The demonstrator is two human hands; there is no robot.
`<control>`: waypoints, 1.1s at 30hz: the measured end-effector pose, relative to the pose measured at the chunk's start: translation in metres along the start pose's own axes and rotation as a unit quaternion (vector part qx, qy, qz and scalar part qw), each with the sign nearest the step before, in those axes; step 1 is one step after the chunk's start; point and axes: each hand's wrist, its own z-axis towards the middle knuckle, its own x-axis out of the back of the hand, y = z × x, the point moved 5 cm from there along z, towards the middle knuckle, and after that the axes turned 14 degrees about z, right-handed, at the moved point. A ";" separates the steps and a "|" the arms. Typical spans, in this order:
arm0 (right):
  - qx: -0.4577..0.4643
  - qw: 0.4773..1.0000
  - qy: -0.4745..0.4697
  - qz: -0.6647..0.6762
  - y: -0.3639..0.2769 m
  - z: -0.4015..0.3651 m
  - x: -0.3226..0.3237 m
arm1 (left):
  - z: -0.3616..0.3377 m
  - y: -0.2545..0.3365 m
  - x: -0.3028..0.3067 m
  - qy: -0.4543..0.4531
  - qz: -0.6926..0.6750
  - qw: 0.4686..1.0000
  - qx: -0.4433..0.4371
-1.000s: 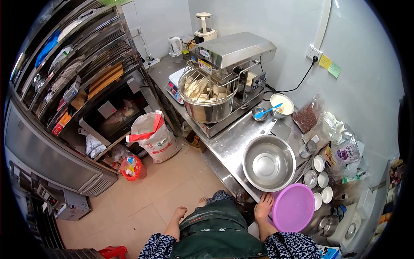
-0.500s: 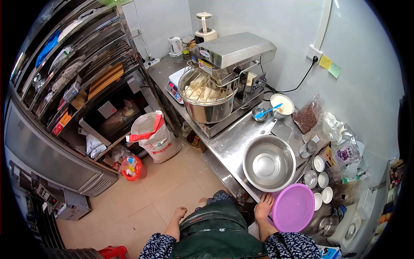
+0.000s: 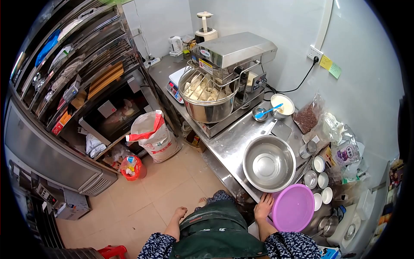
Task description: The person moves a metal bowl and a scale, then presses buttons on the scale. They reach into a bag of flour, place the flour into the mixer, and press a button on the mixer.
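Note:
My right hand (image 3: 263, 206) lies flat on the front edge of the steel counter (image 3: 228, 149), fingers apart and holding nothing. It touches the left rim of a purple plastic basin (image 3: 294, 207). Just beyond it stands a large empty steel bowl (image 3: 268, 162). My left hand (image 3: 179, 212) hangs by my side over the tiled floor, empty, away from the counter. At the far end of the counter a steel dough mixer (image 3: 228, 56) holds pale dough pieces in its bowl (image 3: 207, 101) behind a wire guard.
Small white cups (image 3: 319, 163) and metal tins, bags of ingredients (image 3: 307, 115), and a cream-filled bowl with a blue spatula (image 3: 282, 105) crowd the counter's right side. A flour sack (image 3: 153, 137) and a red bag (image 3: 132, 167) stand on the floor by the rack oven (image 3: 86, 86).
The dough in the mixer bowl has shifted round between frames. Both hands have stayed where they were.

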 end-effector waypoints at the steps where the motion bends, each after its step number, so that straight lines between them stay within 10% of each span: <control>1: 0.000 1.000 0.000 0.001 -0.001 0.000 0.001 | 0.001 0.000 0.000 0.001 0.002 1.000 0.000; 33: 0.002 1.000 0.008 0.010 0.000 -0.001 0.000 | 0.002 -0.002 0.000 -0.003 0.004 1.000 0.001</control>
